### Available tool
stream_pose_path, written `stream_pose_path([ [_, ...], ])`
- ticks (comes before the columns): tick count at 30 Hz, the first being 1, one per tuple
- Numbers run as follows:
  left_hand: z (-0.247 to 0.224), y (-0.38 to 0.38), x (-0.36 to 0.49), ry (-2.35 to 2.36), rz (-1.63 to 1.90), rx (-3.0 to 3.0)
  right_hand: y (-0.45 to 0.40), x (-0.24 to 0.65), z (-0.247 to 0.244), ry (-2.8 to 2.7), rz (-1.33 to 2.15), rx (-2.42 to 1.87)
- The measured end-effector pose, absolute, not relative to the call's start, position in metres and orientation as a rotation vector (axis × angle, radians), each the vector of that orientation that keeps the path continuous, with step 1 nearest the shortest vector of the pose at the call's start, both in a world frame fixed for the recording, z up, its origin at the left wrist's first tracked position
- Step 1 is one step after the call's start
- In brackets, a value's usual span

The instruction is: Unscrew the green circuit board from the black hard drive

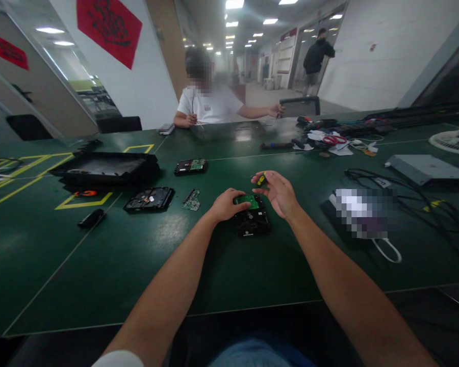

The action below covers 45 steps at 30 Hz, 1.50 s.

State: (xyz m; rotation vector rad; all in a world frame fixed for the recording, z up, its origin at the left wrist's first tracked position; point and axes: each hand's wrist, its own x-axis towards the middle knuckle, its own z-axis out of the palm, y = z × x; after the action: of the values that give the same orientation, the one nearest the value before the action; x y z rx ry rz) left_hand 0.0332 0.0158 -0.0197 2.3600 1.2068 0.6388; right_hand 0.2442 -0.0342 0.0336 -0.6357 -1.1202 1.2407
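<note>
A black hard drive (pixel 253 223) lies flat on the green table in front of me, with a green circuit board (pixel 254 202) on its far part. My left hand (pixel 227 205) grips the drive's left side, its thumb resting over the board. Just above the far right corner, my right hand (pixel 279 193) pinches a short yellow-and-black screwdriver (pixel 261 179). The tool's tip is too small to make out. To the left are a loose circuit board (pixel 192 200), a second hard drive (pixel 149 199) and, farther back, a third drive (pixel 190 166) with a green board.
At left stand a black tray (pixel 107 171) and a dark small object (pixel 91 218). On the right lie a white pouch-like item (pixel 357 211), black cables (pixel 409 196) and a grey metal box (pixel 430 169). A person (pixel 210 104) sits across the table, holding thin tools.
</note>
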Motion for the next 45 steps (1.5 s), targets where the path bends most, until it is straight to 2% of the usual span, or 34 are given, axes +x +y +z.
stream_pose_path([
  [15,-0.0178,0.0137,0.0339,1.221,0.651,2.335,-0.0362,0.2414,0.0350,-1.131,1.166,-0.709],
  [45,-0.0163,0.0134,0.0337,1.196,0.649,2.348,-0.0357,0.2423,0.0344,-1.092,1.273,-0.641],
])
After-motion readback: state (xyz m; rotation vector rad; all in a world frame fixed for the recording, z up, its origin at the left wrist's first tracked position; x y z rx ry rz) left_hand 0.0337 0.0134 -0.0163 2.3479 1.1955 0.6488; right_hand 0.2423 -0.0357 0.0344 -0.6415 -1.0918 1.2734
